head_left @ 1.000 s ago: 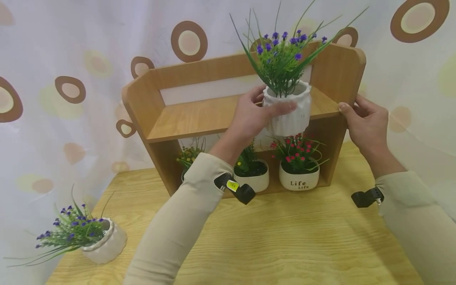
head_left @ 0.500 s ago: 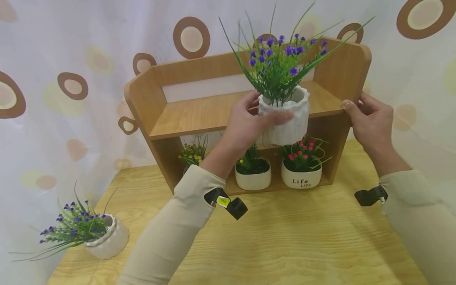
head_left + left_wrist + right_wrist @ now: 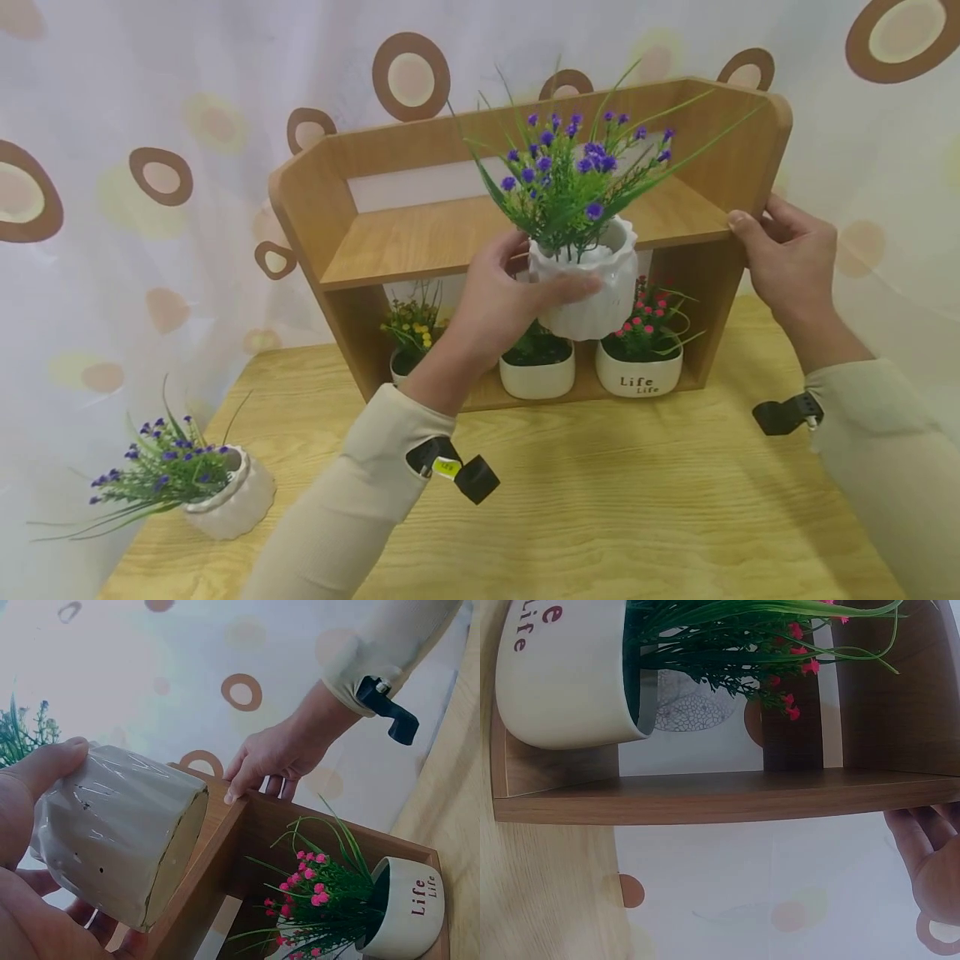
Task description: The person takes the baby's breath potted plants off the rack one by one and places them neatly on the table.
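My left hand (image 3: 502, 300) grips a white ruffled flower pot (image 3: 588, 292) with purple flowers and long green blades, thumb across its front. The pot hangs in front of the wooden shelf's (image 3: 420, 237) upper board, overlapping the plants below in the head view. Its underside faces the shelf edge in the left wrist view. At the shelf's right side panel, my right hand (image 3: 791, 258) holds the edge, thumb at the front and fingers behind. In the right wrist view, the fingers (image 3: 911, 836) lie against the panel's outer face.
Inside the lower compartment stand a "Life" pot (image 3: 637, 375) with pink flowers, a white pot (image 3: 537, 375) with greenery and a yellow-flowered plant (image 3: 411, 333). Another white purple-flowered pot (image 3: 236, 496) lies tilted at the table's (image 3: 600, 500) left edge. A patterned curtain (image 3: 225, 75) hangs behind.
My left hand has lowered the purple-flowered pot and shifted it slightly left, toward me. The right hand keeps its hold on the shelf's side panel.
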The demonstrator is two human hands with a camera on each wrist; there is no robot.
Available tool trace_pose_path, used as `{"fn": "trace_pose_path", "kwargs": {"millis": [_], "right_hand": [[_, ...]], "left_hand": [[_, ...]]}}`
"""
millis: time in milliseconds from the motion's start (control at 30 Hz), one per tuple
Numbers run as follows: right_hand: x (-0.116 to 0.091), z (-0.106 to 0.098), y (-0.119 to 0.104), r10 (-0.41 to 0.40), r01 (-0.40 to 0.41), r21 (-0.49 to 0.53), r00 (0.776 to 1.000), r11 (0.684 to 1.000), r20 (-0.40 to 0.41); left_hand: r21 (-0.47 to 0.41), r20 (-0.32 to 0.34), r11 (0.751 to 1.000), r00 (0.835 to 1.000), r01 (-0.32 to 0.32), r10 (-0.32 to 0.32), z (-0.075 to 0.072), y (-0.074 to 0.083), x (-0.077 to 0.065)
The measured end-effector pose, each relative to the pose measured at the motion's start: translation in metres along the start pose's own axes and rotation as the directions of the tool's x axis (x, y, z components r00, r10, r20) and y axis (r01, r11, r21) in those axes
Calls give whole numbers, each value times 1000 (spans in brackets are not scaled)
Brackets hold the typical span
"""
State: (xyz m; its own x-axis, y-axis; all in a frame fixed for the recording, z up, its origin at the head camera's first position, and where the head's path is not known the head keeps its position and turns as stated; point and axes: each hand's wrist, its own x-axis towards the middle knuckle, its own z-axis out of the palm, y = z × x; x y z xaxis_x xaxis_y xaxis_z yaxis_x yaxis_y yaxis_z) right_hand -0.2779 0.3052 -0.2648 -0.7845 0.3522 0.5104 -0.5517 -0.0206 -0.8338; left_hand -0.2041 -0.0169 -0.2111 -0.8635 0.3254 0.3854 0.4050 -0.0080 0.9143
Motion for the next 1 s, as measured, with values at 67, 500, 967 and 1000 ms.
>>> {"fn": "trace_pose_path", "kwargs": {"millis": [67, 500, 967, 1000], "right_hand": [[0, 0, 0, -1, 1, 3, 1000, 1000, 4], [-1, 0, -1, 15, -14, -39, 1000, 999, 1], [0, 0, 0, 33, -33, -17, 999, 999, 4], [0, 0, 0, 33, -32, -30, 999, 999, 5]], "left_hand": [[10, -1, 1000, 1000, 2, -2, -2, -2, -5], [56, -62, 992, 992, 114, -110, -17, -16, -33], [47, -71, 994, 993, 94, -90, -31, -35, -59], [62, -85, 993, 992, 103, -97, -32, -36, -62]]}}
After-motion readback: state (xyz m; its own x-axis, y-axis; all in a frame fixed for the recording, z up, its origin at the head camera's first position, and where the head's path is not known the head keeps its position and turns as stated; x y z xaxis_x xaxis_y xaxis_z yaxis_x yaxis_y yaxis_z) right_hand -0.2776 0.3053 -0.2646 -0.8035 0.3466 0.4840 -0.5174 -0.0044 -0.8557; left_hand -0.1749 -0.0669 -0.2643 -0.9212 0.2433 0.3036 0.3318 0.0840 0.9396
